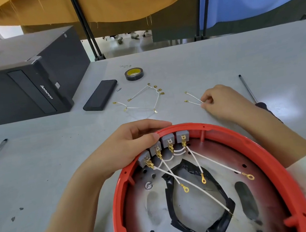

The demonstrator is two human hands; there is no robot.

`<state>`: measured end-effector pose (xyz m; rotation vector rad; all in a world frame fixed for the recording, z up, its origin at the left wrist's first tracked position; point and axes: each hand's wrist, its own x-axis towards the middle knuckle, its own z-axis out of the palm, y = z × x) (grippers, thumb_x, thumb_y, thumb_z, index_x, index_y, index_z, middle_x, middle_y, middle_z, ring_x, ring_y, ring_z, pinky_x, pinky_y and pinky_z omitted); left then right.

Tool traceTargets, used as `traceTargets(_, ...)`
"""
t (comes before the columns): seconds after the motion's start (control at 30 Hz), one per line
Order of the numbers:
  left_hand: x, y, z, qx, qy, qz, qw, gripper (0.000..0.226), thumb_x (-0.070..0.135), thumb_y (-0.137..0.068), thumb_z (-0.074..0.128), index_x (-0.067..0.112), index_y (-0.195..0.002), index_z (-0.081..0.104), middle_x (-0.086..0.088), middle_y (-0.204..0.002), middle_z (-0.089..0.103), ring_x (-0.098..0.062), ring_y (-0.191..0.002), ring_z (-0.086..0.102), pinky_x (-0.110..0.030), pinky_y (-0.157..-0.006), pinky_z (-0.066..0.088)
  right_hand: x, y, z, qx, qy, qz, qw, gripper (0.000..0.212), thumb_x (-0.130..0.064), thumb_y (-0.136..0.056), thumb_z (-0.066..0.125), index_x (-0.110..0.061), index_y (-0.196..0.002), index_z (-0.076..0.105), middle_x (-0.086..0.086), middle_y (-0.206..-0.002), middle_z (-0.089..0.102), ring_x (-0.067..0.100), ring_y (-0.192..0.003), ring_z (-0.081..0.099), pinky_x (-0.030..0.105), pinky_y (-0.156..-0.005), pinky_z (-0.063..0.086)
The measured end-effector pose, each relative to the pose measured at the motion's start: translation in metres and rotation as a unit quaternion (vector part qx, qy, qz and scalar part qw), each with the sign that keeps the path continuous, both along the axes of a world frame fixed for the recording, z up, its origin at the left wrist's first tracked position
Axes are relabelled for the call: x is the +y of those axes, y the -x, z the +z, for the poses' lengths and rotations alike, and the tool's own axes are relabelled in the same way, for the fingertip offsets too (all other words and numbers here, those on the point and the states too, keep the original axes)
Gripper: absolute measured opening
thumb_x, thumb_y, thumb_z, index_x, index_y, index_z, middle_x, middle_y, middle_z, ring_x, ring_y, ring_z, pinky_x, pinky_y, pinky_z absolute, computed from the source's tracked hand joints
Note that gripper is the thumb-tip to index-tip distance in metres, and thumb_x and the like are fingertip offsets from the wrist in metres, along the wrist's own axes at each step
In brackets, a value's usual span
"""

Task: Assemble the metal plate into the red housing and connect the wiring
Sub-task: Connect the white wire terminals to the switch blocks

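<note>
Red housing (277, 161) gripped by left hand (125, 149); right hand (220, 101) pinching wire (193, 97) beside screwdriver (247, 89).

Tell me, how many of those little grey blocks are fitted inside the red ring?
4. The small grey plastic blocks sit side by side along the far-left inner rim of the round red plastic housing: first, second, third, fourth. The left hand may hide more.
</note>
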<state>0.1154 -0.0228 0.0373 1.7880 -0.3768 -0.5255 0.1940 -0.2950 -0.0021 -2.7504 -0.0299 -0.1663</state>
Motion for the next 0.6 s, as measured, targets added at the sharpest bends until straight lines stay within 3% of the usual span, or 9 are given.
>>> traceTargets(0.1, 0.002, 0.0, 0.001, 0.002, -0.004, -0.011, 1.0, 0.027, 0.013, -0.093, 0.056, 0.024, -0.115, 0.069, -0.003, -0.102, 0.076, -0.02, -0.088, 0.072, -0.023, -0.066, 0.056, -0.001, 0.005, 0.005, -0.007, 0.004, -0.023, 1.0, 0.018, -0.012, -0.086, 0.053, -0.02, -0.087, 0.069, 0.002, -0.095, 0.066, 0.025, -0.089, 0.059, 0.038, -0.08, 0.051)
traceTargets(0.3, 0.001, 0.001, 0.0, -0.001, -0.004, -0.039, 0.999, 0.029, 0.022, -0.086, 0.056, 0.033, -0.108, 0.072, -0.004, -0.102, 0.076, -0.032, -0.092, 0.071, -0.035, -0.079, 0.057, -0.001, 0.009, 0.01, 0.024, -0.012, -0.045, 0.999, 0.023, -0.015, -0.08, 0.056, -0.03, -0.062, 0.056, -0.004, -0.083, 0.065, 0.023, -0.084, 0.061, 0.038, -0.079, 0.052)
traceTargets(0.43, 0.001, 0.001, 0.0, 0.012, 0.001, -0.044, 0.999, 0.03, 0.022, -0.086, 0.056, 0.031, -0.11, 0.072, -0.005, -0.102, 0.076, -0.027, -0.088, 0.071, -0.033, -0.074, 0.058, -0.001, 0.008, 0.009, 0.029, -0.015, -0.044, 0.999, 0.022, -0.017, -0.079, 0.058, -0.03, -0.062, 0.056, -0.005, -0.082, 0.065, 0.022, -0.083, 0.06, 0.037, -0.078, 0.052)
traceTargets(0.6, -0.001, 0.001, -0.002, 0.004, 0.014, -0.021, 1.0, 0.026, 0.014, -0.09, 0.061, 0.026, -0.109, 0.073, 0.0, -0.1, 0.077, -0.014, -0.084, 0.072, -0.021, -0.069, 0.056, 0.001, 0.004, -0.001, -0.014, -0.022, -0.011, 1.0, 0.011, -0.014, -0.083, 0.056, -0.022, -0.081, 0.062, -0.004, -0.084, 0.058, 0.019, -0.082, 0.056, 0.033, -0.073, 0.047)
